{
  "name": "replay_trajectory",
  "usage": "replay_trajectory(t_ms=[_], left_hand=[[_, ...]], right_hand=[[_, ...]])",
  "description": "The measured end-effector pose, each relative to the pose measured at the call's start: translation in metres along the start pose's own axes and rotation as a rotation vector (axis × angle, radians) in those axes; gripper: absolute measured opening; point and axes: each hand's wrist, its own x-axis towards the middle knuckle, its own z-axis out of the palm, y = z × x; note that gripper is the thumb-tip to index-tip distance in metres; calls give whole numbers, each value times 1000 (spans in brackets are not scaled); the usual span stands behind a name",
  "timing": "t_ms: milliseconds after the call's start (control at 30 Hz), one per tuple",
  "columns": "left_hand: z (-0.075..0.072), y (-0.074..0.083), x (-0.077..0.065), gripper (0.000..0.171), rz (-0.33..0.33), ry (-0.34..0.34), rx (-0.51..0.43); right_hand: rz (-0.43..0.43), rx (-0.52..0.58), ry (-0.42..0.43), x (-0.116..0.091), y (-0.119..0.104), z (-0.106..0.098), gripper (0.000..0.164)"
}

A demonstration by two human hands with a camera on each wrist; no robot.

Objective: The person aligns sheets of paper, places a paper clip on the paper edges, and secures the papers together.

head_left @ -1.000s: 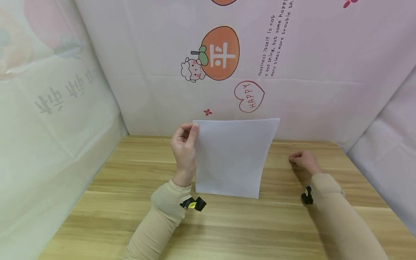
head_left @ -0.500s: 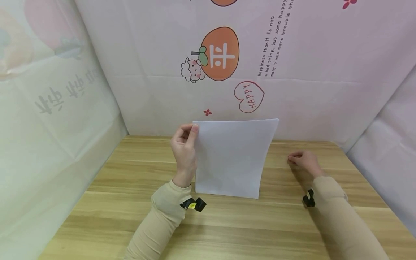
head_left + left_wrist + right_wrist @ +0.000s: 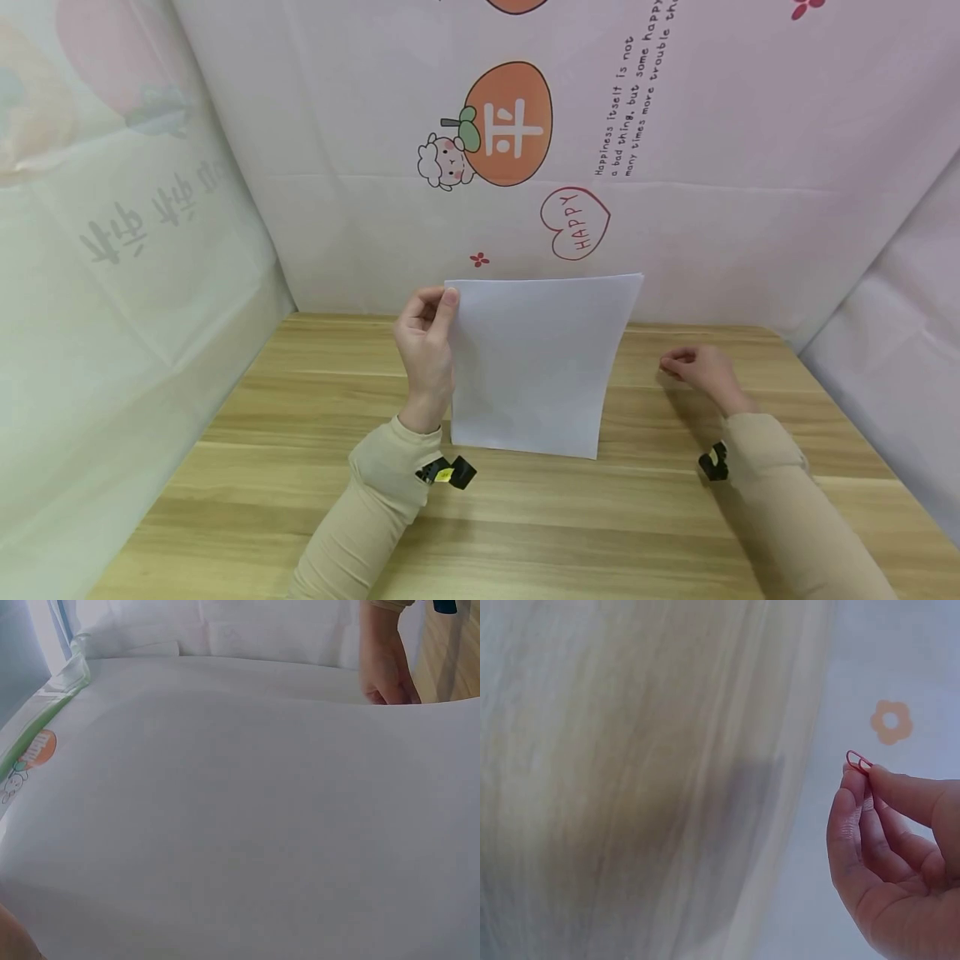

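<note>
My left hand (image 3: 426, 354) pinches white paper (image 3: 536, 367) by its upper left corner, thumb in front. The paper stands upright and bows slightly; a doubled edge at its upper right suggests more than one sheet. It fills most of the left wrist view. In the right wrist view, my right hand (image 3: 896, 862) pinches a red paper clip (image 3: 859, 761) between thumb and fingertips, its looped end sticking out. From the head view, the right hand (image 3: 705, 372) is right of the paper, apart from it, and the clip is too small to make out.
Beneath both hands lies a wood-grain table (image 3: 525, 533). A printed white cloth (image 3: 360, 242) hangs behind it, with more cloth at the left and right sides. Small black cameras (image 3: 453, 472) are strapped at both wrists.
My right hand has shifted slightly left, toward the paper. The left hand and the paper have stayed nearly still.
</note>
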Motion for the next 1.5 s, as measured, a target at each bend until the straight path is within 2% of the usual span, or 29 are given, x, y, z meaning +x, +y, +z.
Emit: replay_trajectory(t_ms=[433,733,900,1067,1500], left_hand=[[1,0,-1,4,4,0,-9],[2,0,-1,5,4,-7,1],[2,-1,-1,14,10,-14,16],[3,-2,-2,5,11,-9,4],[4,-2,-3,7,5,-5,-15]], right_hand=[[-37,28,-17,-12,-21,-2,45],[-64,72,-6,-15,-28,-5,40],[-77,99,-1,-20,-33,-6,33],[-84,109,-4,-26,-39,-8,34],[-134,127,39,-37,-53,-13,33]])
